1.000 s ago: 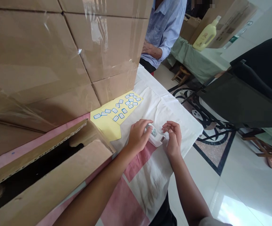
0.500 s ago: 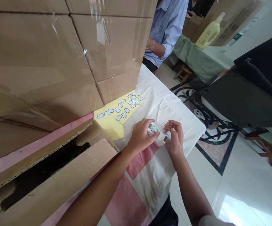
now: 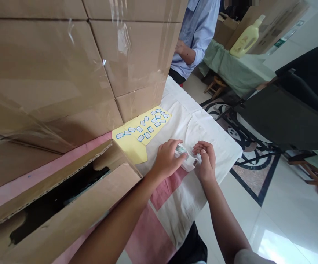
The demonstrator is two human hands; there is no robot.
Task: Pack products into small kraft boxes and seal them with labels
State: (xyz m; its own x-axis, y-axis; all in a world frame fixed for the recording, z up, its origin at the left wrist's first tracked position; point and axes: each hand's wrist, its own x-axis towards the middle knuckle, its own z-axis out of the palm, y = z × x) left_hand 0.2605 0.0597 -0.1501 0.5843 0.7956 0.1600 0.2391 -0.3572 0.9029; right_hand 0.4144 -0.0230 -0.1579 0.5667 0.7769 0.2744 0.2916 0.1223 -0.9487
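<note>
My left hand (image 3: 167, 158) is closed round a small white tape dispenser (image 3: 189, 162) on the cloth, with thumb and fingers on either side of it. A round part with green print shows between them, and a dark strip marks the dispenser's right end. Just right of that end is my right hand (image 3: 207, 159), its fingers curled in with the thumb against them. Whether anything is pinched there is too small to see. Beyond my left hand lies a yellow sheet (image 3: 132, 149) bearing several small white blue-edged labels (image 3: 150, 129).
Stacked taped cartons (image 3: 51, 73) rise at the left, behind an open cardboard box (image 3: 92, 200). The cloth-covered table (image 3: 225, 141) ends at the right. Past it are a dark folding chair (image 3: 288, 106), a yellow bottle (image 3: 247, 38) and a person in a blue shirt (image 3: 197, 33).
The view has shifted slightly, so the scene sits a little further right. Both hands keep nearly the same places, and the dispenser's right end looks slightly turned.
</note>
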